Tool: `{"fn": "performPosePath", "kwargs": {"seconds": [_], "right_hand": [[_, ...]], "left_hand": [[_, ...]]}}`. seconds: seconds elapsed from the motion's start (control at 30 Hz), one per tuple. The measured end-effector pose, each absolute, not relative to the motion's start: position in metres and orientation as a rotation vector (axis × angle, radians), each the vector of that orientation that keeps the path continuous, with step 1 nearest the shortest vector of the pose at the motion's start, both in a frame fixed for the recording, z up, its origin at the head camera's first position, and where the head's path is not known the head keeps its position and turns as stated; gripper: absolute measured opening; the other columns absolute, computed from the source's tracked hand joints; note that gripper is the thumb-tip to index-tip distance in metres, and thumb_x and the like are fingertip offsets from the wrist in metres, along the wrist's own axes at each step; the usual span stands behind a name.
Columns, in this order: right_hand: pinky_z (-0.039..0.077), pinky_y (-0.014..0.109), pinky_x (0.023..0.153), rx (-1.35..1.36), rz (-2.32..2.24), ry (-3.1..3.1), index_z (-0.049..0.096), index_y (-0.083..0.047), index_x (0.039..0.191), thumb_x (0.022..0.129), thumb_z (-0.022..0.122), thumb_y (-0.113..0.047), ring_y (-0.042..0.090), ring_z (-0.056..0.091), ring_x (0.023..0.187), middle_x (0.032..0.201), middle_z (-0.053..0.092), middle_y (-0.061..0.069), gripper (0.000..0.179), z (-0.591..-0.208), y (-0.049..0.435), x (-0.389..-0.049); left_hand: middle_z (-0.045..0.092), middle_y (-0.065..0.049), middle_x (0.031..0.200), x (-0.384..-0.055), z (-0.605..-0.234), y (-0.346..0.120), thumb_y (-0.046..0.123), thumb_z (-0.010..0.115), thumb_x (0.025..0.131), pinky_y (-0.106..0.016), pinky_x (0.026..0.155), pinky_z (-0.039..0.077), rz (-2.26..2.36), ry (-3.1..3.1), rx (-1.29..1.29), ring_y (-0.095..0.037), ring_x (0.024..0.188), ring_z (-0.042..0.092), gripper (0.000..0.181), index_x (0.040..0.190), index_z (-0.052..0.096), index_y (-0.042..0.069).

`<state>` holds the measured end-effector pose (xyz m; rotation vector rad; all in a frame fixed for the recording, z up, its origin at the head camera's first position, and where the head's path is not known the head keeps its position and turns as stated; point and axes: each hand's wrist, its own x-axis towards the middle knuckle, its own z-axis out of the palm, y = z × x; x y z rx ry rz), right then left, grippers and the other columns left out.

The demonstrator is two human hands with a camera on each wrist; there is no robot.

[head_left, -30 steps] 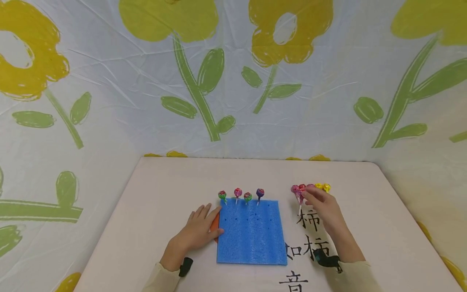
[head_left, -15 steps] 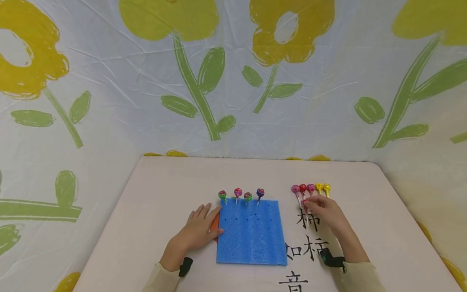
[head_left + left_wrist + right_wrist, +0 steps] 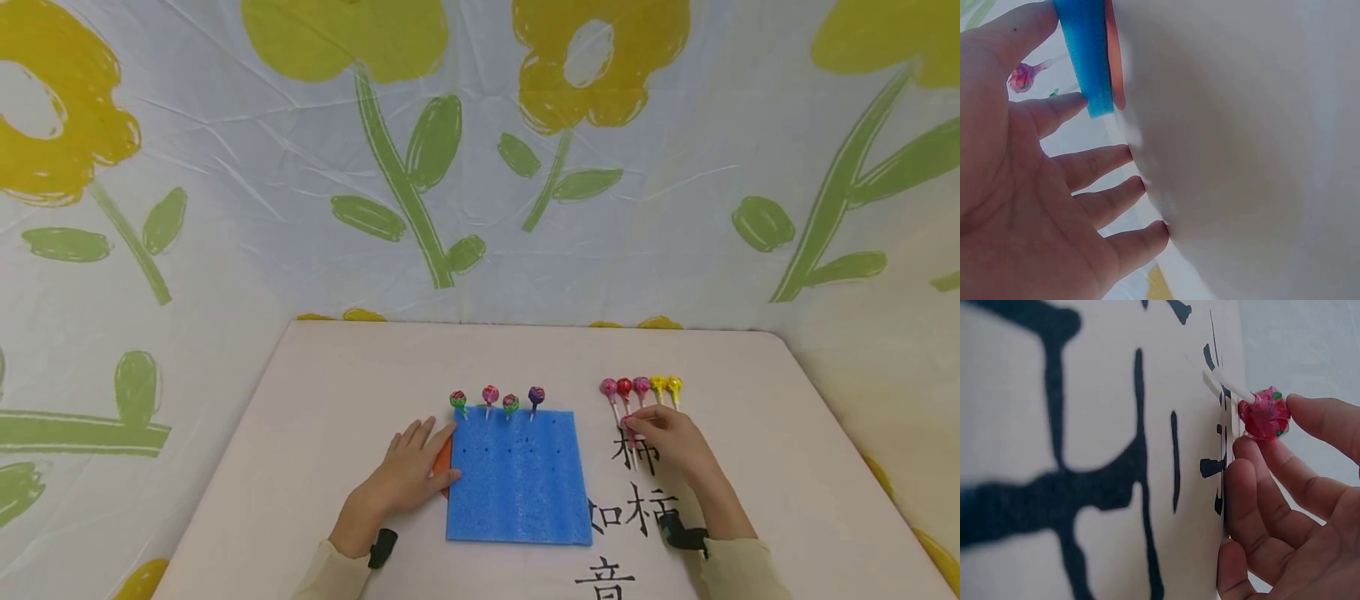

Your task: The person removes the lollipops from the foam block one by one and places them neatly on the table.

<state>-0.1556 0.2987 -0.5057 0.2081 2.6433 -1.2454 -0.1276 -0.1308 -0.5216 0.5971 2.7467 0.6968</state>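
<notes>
My left hand [image 3: 408, 471] lies with spread fingers at the left edge of a blue foam block [image 3: 517, 492]. Its thumb and index finger touch that edge, and the other fingertips rest on the table. Several wrapped lollipops [image 3: 490, 393] stand in a row along the foam's far edge, sticks down. Between thumb and fingers, my right hand [image 3: 675, 437] pinches a pink-red lollipop [image 3: 1265, 414] by its head, the white stick pointing away from the hand. Just beyond it a row of lollipops [image 3: 625, 386] in pink, red and yellow wrappers lies on the table.
Small dark holes dot the foam block. An orange piece [image 3: 442, 467] shows under its left side. Black printed characters [image 3: 603, 575] mark the pale table [image 3: 360, 358] to the right of the foam. A flower-patterned cloth [image 3: 465, 208] hangs behind the table.
My right hand has drawn back toward the near side from the lollipop row with the pink-red lollipop, uncovering the row. The left hand has stayed in place.
</notes>
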Motion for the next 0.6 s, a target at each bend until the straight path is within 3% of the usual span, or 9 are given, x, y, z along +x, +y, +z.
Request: {"fn": "performPosePath", "kwargs": {"seconds": [0.6], "right_hand": [[0.049, 0.044, 0.078, 0.196, -1.128, 2.739, 0.065, 0.002, 0.116, 0.099, 0.063, -0.039, 0.032, 0.055, 0.096, 0.106, 0.064, 0.015, 0.045, -0.5056, 0.2953, -0.1561]], "left_hand": [[0.026, -0.026, 0.158, -0.1273, -0.5163, -0.1299, 0.046, 0.061, 0.098, -0.069, 0.111, 0.016, 0.685, 2.75, 0.601, -0.049, 0.145, 0.019, 0.073, 0.157, 0.033, 0.013]]}}
